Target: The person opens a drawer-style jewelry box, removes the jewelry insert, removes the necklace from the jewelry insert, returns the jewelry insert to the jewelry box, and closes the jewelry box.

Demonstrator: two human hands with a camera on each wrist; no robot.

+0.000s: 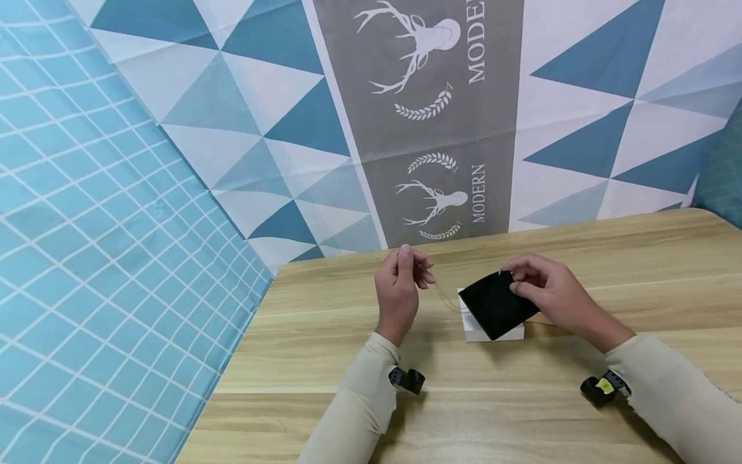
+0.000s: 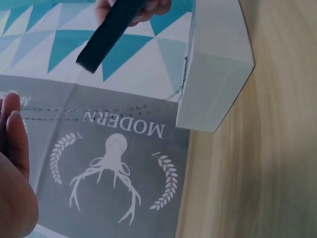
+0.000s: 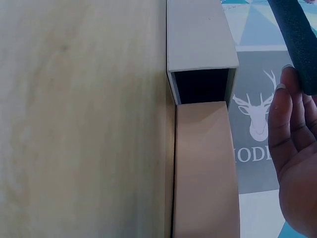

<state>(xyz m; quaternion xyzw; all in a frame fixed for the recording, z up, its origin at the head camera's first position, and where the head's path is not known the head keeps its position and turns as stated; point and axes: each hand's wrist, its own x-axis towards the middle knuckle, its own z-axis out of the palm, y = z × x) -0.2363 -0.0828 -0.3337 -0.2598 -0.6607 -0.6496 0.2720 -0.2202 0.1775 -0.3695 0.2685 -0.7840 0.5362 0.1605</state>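
Head, chain [image 1: 446,301] held, black pad [image 1: 497,307] tilted

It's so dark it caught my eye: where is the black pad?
In the head view, the right hand holds the black pad above the white box, right of the left hand.

Triangle-patterned cloth [image 1: 307,119] and blue gridded cloth [image 1: 116,245] border the wooden table [image 1: 313,335].
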